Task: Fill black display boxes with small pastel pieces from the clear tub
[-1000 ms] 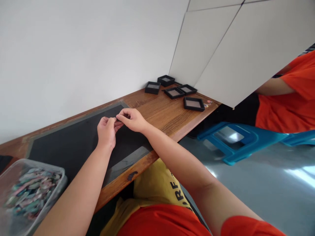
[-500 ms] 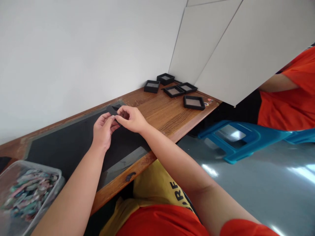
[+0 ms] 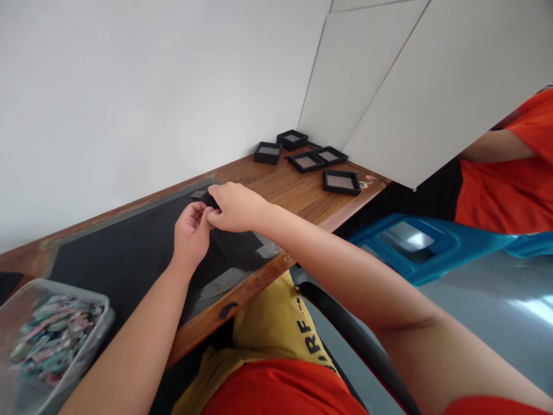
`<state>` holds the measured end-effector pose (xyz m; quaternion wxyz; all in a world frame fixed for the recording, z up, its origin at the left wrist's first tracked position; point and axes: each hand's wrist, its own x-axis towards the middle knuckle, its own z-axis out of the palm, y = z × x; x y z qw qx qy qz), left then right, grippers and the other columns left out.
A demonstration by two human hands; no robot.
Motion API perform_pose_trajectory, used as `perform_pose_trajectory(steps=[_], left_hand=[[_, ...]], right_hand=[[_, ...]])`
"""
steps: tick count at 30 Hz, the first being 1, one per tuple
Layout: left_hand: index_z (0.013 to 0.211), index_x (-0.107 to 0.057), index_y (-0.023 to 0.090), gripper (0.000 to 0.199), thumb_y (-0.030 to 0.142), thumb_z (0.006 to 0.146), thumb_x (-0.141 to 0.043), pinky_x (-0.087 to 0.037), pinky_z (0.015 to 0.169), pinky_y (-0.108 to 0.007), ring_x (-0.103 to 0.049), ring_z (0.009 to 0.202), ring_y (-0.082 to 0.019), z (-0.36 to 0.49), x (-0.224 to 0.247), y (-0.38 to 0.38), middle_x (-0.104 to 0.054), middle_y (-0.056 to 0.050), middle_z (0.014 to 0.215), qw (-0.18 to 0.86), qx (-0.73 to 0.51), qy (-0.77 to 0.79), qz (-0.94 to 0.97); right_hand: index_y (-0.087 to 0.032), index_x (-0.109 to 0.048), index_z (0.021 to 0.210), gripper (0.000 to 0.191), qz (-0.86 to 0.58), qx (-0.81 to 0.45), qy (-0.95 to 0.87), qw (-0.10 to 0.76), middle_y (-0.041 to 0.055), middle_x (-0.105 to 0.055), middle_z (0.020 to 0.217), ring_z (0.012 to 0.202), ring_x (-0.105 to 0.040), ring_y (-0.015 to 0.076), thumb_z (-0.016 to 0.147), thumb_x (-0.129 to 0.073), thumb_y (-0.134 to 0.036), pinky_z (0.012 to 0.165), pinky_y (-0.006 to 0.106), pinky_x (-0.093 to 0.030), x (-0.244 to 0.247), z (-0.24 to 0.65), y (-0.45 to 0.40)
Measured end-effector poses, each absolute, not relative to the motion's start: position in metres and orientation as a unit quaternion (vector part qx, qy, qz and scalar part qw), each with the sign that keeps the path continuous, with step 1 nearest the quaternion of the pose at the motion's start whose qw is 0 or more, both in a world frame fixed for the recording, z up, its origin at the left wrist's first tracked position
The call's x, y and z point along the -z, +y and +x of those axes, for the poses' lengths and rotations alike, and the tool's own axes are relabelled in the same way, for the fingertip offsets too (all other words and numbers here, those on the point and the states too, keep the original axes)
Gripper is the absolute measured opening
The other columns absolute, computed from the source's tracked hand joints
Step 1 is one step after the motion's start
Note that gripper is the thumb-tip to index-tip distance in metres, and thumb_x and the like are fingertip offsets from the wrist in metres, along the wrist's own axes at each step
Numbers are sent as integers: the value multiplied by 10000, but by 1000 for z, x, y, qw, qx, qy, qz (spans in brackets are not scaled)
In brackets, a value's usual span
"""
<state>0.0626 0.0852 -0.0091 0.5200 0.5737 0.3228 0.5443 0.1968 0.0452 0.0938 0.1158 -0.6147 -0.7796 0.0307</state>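
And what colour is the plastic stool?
Blue stool, clearest in the head view.

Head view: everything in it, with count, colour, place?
Trays: five, black, table's far end
Object: one, black, at fingers
Tub: one, clear, lower left
Pieces: many, mixed colours, in tub
Mat: one, black, under hands
Table: one, brown, centre
Stools: unclear count, blue, right
Co-worker: one, orange shirt, right
Wall: one, white, behind
Panels: several, pale grey, upper right
Floor: one, grey, right
Bar: one, black, beside lap
Cloth: one, yellow, lap
Shirt: one, red, bottom
Left hand, right hand: one each, over mat
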Motion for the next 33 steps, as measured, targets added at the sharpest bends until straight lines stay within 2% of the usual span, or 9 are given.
perform_pose_trajectory(steps=[3,7,13,16,19,22,26,29,33], left_hand=[[844,-607,200,396,535,784,-811,-523,658,-258,-624,708,-144,61,9,84,-662,-8,770,496,-528,317,613],[860,-604,206,286,452,861,-751,-487,685,-267,-621,734,-152,58,11,86,-666,-11,797,454,-514,323,652],[901,-602,222,259,475,941,-636,-487,716,-296,-637,756,-181,51,10,88,-687,-24,841,409,-479,345,696],[810,-621,225,317,499,970,-601,-450,656,-297,-626,675,-188,44,3,86,-686,-22,739,387,-429,353,737],[670,-619,223,464,546,994,-544,-397,606,-307,-601,598,-192,38,-5,84,-658,-28,619,356,-395,354,769],[551,-549,228,575,595,991,-507,-335,562,-318,-532,531,-185,38,-9,82,-594,-32,524,314,-411,364,775],[487,-438,231,595,562,977,-501,-221,530,-326,-393,468,-149,42,-11,79,-495,-18,468,262,-436,370,778],[469,-394,229,590,544,957,-501,-195,531,-326,-347,460,-134,45,-11,77,-446,-12,457,239,-444,360,785],[466,-409,228,576,538,940,-511,-208,529,-323,-358,451,-130,46,-10,75,-451,-13,460,227,-451,349,790]], right_hand=[[-114,-649,1133,287,-605,-32,-790,95,177,-777,1066,947,-718,291,902,-549,-253,787,361,-514,-90,202,44],[-113,-613,1161,294,-595,-28,-799,87,173,-778,1044,938,-727,299,931,-518,-269,782,376,-526,-85,205,45],[-116,-580,1158,283,-594,-22,-799,94,173,-776,1027,914,-730,296,936,-490,-267,773,382,-533,-80,203,46],[-119,-567,1156,279,-597,-26,-795,98,172,-778,1014,900,-731,291,931,-489,-263,763,376,-530,-79,203,43],[-131,-559,1150,267,-597,-32,-795,103,159,-784,992,888,-736,288,920,-507,-255,735,357,-519,-79,200,37],[-145,-552,1151,262,-589,-34,-802,97,141,-789,949,852,-741,289,910,-519,-240,703,351,-509,-79,196,31],[-139,-543,1161,265,-598,-24,-795,102,142,-786,902,817,-746,295,915,-477,-211,696,361,-517,-76,191,23],[-122,-510,1234,350,-602,-23,-790,118,141,-788,909,812,-752,300,895,-479,-200,708,371,-536,-74,190,17],[-91,-357,1451,609,-583,-28,-799,149,126,-798,971,837,-758,288,861,-489,-160,758,380,-562,-70,194,15]])
